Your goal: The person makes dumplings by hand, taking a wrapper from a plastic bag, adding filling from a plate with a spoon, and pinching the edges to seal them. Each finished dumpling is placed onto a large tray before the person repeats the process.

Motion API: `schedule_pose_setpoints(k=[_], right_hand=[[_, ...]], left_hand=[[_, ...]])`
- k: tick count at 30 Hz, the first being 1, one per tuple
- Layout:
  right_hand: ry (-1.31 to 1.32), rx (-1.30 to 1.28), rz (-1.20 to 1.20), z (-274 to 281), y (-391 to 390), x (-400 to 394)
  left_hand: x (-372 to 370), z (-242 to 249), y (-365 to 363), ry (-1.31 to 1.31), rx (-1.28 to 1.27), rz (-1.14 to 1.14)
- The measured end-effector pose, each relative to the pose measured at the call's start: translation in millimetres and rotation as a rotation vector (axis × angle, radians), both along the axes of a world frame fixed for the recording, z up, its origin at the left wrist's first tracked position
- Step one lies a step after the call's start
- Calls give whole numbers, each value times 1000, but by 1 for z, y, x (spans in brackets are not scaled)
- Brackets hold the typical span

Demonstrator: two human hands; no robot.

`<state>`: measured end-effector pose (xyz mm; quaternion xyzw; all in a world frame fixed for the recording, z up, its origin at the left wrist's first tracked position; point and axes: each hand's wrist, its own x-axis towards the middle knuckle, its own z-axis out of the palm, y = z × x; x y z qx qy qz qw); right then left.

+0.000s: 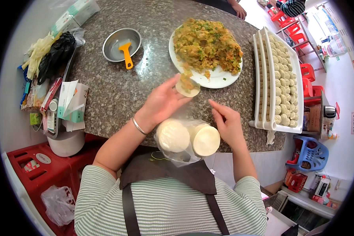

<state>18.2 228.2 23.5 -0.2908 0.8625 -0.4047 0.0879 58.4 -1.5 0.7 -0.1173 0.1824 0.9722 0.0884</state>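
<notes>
My left hand (160, 100) is closed at the edge of a round dough wrapper (188, 91), with a lump of filling (188, 80) on it. The wrapper is just in front of a white plate (185, 72) heaped with orange and green chopped filling (208, 45). My right hand (229, 124) hovers right of the wrapper with nothing visible in it, index finger stretched out and apart from the thumb, other fingers curled. Between my forearms, two stacks of round wrappers, a left stack (173, 135) and a right stack (206, 141), sit in a clear plastic bag (183, 157).
Stacked white trays (259, 78) stand right, the top one full of pleated dumplings (283, 82). A metal bowl (111, 49) holds an orange scraper (126, 55). Bags and a tissue box (74, 104) crowd the left edge. Another person's hand (238, 10) shows at the far edge.
</notes>
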Motion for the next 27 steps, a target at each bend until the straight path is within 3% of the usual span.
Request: schedule_pose_setpoints(k=[5, 7, 11, 20, 25, 27], right_hand=[[-160, -132, -65, 4, 3, -3], [57, 0, 1, 16, -2, -6], [113, -19, 85, 9, -4, -14], [250, 118, -120, -9, 6, -37], [371, 71, -121, -6, -2, -45], [479, 28, -106, -1, -11, -49]], left_hand=[[6, 16, 0, -71, -93, 38], [6, 16, -2, -27, -152, 64], [-5, 11, -6, -12, -211, 103], [-8, -2, -9, -61, -227, 180], [0, 16, 0, 144, -645, 198], [-4, 28, 2, 137, -609, 174]])
